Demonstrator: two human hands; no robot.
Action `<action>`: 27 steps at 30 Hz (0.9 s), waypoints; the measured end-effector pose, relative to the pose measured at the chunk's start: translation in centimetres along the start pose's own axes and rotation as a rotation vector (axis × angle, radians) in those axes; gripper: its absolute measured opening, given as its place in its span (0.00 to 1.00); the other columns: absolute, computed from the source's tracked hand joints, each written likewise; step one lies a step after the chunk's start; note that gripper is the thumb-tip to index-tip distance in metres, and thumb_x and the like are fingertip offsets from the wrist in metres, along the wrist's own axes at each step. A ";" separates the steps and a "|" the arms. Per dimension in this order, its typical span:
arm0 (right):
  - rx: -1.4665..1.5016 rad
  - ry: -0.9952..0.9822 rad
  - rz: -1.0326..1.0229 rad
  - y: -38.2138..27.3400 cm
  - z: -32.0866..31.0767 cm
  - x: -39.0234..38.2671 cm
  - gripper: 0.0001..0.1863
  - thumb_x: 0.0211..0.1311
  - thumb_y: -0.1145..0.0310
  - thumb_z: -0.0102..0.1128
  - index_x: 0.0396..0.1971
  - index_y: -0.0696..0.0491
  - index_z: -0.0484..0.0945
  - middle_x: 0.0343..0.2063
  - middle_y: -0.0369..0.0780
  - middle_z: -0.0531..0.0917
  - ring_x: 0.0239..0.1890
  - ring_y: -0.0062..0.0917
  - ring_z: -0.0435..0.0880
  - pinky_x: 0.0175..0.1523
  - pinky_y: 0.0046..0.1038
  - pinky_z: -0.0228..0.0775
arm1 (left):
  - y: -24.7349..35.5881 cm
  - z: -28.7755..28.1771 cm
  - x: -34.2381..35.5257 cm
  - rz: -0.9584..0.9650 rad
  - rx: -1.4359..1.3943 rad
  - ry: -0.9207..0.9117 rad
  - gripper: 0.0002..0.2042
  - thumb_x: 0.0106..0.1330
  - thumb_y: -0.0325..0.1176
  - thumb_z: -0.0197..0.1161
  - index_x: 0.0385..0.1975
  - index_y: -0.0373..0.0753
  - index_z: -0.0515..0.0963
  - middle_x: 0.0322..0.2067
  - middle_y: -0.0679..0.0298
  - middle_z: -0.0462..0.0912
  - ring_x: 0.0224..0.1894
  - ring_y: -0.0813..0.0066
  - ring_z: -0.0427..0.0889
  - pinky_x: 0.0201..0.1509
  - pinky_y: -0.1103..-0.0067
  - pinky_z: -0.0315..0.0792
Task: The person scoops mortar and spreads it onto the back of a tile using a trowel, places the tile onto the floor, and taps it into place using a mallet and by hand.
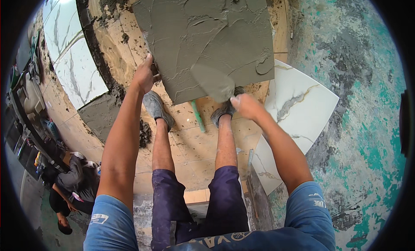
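Observation:
A large square tile (207,35), its upturned face coated with grey mortar, lies in front of me. My left hand (145,74) grips its left edge, thumb up, the other fingers partly hidden at the edge. In my right hand (248,106) is a trowel (212,81), its handle mostly hidden in my closed fingers. The mortar-smeared blade is over the tile's near edge, slightly blurred. Ridges and swirls mark the mortar layer.
White marbled tiles (302,104) lean or lie at the right, partly under the coated tile. More marbled tiles (75,69) lie at the left beside a mortar bed (101,117). A green strip (198,117) lies between my feet. Another person (71,190) is at the lower left.

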State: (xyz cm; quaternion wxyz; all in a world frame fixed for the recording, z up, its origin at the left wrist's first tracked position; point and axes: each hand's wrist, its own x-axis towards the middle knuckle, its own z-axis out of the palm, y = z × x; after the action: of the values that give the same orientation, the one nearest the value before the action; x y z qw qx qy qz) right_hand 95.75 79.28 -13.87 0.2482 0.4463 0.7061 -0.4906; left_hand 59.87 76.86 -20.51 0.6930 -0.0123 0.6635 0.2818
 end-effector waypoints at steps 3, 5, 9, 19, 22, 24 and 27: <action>-0.160 -0.032 0.272 -1.2 0.0 -0.8 0.22 0.64 0.52 0.46 0.34 0.56 0.81 0.34 0.52 0.83 0.39 0.50 0.82 0.46 0.47 0.73 | 0.0 -0.1 0.2 -0.009 -0.015 0.004 0.27 0.75 0.55 0.35 0.60 0.40 0.67 0.55 0.60 0.73 0.51 0.68 0.73 0.56 0.67 0.65; -0.228 0.002 0.230 -1.0 -1.8 0.5 0.23 0.64 0.51 0.46 0.34 0.55 0.81 0.35 0.52 0.83 0.39 0.49 0.82 0.47 0.46 0.73 | -0.1 -0.2 0.4 -0.015 -0.031 0.002 0.27 0.75 0.55 0.35 0.60 0.41 0.67 0.55 0.60 0.73 0.51 0.68 0.73 0.56 0.66 0.65; -0.281 0.217 0.291 0.8 -7.4 4.2 0.24 0.65 0.49 0.46 0.33 0.55 0.82 0.34 0.52 0.83 0.40 0.49 0.82 0.46 0.46 0.74 | -0.5 -0.5 0.8 0.007 -0.021 -0.002 0.27 0.74 0.55 0.37 0.60 0.42 0.67 0.55 0.61 0.73 0.53 0.67 0.73 0.55 0.65 0.66; 0.804 0.040 0.433 -2.0 -10.2 7.7 0.21 0.68 0.54 0.46 0.20 0.54 0.72 0.16 0.35 0.72 0.16 0.21 0.69 0.24 0.28 0.68 | 0.0 -0.2 -0.3 -0.003 -0.069 -0.012 0.28 0.74 0.56 0.39 0.58 0.39 0.69 0.52 0.61 0.76 0.50 0.68 0.74 0.53 0.68 0.69; 0.229 -0.171 0.125 -4.0 -6.2 6.5 0.24 0.66 0.52 0.45 0.25 0.58 0.77 0.25 0.47 0.82 0.28 0.41 0.81 0.36 0.41 0.74 | 0.2 -0.3 -0.5 -0.014 -0.046 0.001 0.27 0.74 0.55 0.39 0.58 0.40 0.70 0.52 0.61 0.77 0.49 0.68 0.75 0.52 0.68 0.69; -0.013 -0.068 0.137 -4.7 -4.7 5.2 0.24 0.65 0.51 0.45 0.29 0.58 0.79 0.30 0.50 0.83 0.35 0.46 0.81 0.41 0.43 0.74 | 0.3 -0.4 -0.4 -0.003 -0.048 -0.032 0.28 0.74 0.56 0.37 0.59 0.41 0.68 0.52 0.61 0.76 0.50 0.67 0.74 0.52 0.67 0.68; -0.330 0.112 0.216 -4.6 -6.7 5.5 0.25 0.64 0.49 0.45 0.36 0.56 0.82 0.36 0.53 0.83 0.43 0.48 0.82 0.48 0.45 0.74 | 0.2 -0.8 -0.2 -0.012 -0.068 -0.076 0.29 0.74 0.58 0.34 0.60 0.42 0.67 0.51 0.60 0.75 0.48 0.67 0.74 0.52 0.67 0.66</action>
State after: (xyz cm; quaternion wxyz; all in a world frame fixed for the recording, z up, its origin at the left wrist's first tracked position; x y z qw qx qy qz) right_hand 89.70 87.00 -13.36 0.3293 0.4992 0.7377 -0.3134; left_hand 59.05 76.63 -20.32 0.7185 -0.0292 0.6268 0.3000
